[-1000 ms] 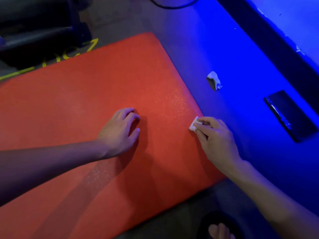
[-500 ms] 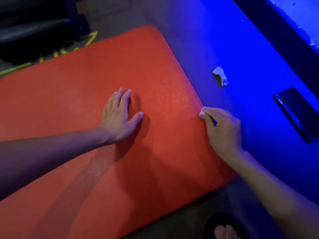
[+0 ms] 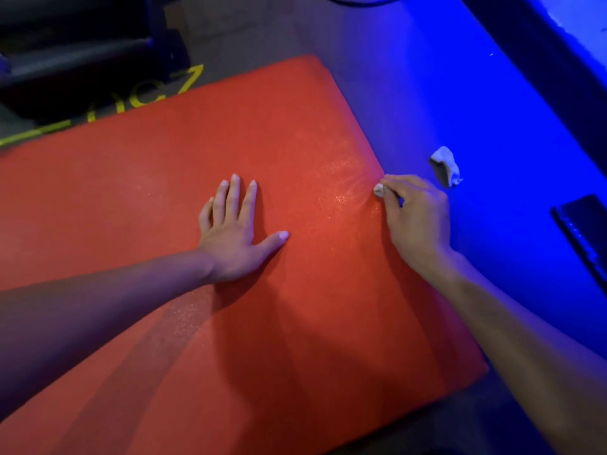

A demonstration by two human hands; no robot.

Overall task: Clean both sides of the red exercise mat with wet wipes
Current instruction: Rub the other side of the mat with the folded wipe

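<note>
Currently: red exercise mat lay flat on floor | left hand pressed flat, fingers straight | right hand pinched wet wipe at mat's 3 o'clock edge | mat judged soft, light, flexible; grip an edge to flip.

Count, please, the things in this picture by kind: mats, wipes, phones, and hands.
Red exercise mat: 1
Wipes: 2, one wipe pinched in the right hand, one crumpled wipe on the floor
Dark phone: 1
Hands: 2, left hand flat on the mat, right hand
Total: 6
</note>
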